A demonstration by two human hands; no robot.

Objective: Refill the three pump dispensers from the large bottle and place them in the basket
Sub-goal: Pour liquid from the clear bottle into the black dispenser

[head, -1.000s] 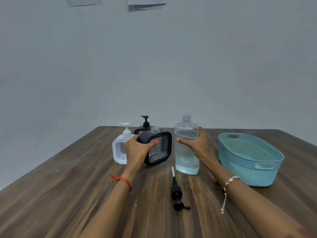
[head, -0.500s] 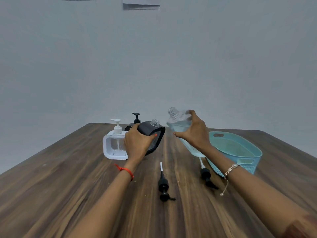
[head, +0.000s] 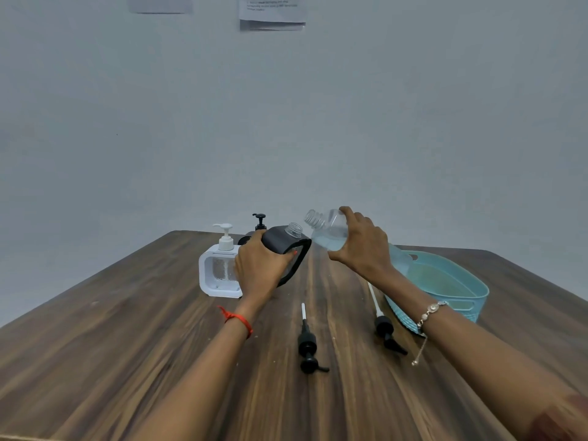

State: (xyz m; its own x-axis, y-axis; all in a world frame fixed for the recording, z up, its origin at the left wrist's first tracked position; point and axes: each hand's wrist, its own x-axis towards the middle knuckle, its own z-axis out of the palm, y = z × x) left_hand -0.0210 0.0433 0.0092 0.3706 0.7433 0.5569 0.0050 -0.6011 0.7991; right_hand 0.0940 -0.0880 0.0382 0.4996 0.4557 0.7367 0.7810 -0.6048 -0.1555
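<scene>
My left hand point(head: 259, 268) grips a black-framed dispenser point(head: 283, 241) that has no pump and is tilted right, its open neck up. My right hand point(head: 362, 246) holds the large clear bottle point(head: 327, 232), tipped left, its open mouth just right of and slightly above the dispenser's neck. Pale liquid fills the bottle's lower part. A white dispenser point(head: 219, 270) with its pump stands left of my left hand. Behind it rises the pump of a second black dispenser point(head: 260, 220), mostly hidden. The teal basket point(head: 458, 291) stands at the right.
Two loose black pumps lie on the wooden table point(head: 127, 345): a short-tubed pump point(head: 307, 343) in the middle, a long-tubed pump point(head: 383, 326) beside the basket. A grey wall with papers stands behind the table's far edge.
The large bottle was lifted off the table and tipped left toward the dispenser's neck. The black dispenser tilted right in my left hand. Lifting the bottle revealed the second loose pump.
</scene>
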